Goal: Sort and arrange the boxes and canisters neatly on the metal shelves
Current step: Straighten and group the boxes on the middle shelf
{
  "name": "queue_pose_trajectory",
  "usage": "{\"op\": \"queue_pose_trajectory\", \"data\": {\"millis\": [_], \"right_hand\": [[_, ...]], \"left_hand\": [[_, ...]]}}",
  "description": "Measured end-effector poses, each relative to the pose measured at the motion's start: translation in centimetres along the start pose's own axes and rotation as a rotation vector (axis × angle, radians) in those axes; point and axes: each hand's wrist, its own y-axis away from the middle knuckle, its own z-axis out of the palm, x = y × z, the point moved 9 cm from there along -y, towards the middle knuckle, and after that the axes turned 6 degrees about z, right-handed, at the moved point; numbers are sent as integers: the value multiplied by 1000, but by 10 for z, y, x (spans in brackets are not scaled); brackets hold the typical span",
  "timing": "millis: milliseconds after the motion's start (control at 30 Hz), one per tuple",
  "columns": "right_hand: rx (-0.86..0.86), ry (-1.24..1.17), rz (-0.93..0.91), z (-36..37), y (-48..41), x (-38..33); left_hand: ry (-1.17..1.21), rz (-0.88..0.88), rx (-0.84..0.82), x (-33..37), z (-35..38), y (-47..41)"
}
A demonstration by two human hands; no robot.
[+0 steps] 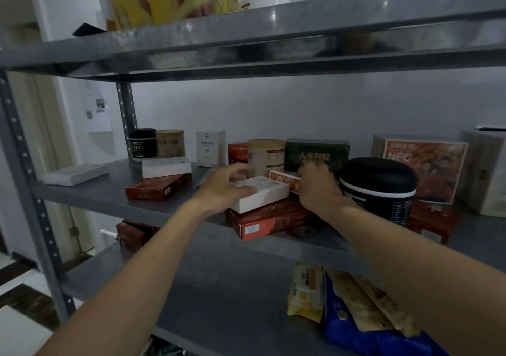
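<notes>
Both hands reach onto the middle metal shelf [109, 191]. My left hand [224, 184] lies on a flat white box [264, 195], fingers curled over its near left end. That box rests on a large red box [269, 220] that overhangs the shelf's front edge. My right hand [317, 188] grips the right end of a small orange-and-white box [284, 180] just behind the white one. Behind the hands stand a beige canister [267, 154] and a dark green box [317, 154]. A big black canister [379, 188] stands right of my right hand.
At the left lie a red box [157, 187], a white box [167, 166] and another white box [75, 173]; a black jar [143, 143] and a tan canister [170, 143] stand behind. An NFC carton [423, 165] is at the right. Snack packets [305, 291] lie on the lower shelf.
</notes>
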Motion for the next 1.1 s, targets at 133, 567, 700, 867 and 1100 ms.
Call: {"op": "queue_pose_trajectory", "data": {"millis": [133, 567, 700, 867, 1100], "right_hand": [[87, -56, -21, -11, 1, -1], [163, -268, -71, -52, -28, -2], [157, -297, -79, -54, -31, -1], [87, -324, -136, -61, -30, -2], [42, -182, -225, -87, -35, 9]], "left_hand": [[-66, 42, 1, 11, -4, -8], [-165, 412, -58, 68, 34, -54], [-207, 410, -64, 68, 48, -67], [-208, 441, 25, 69, 45, -71], [-141, 423, 105, 84, 16, -71]]}}
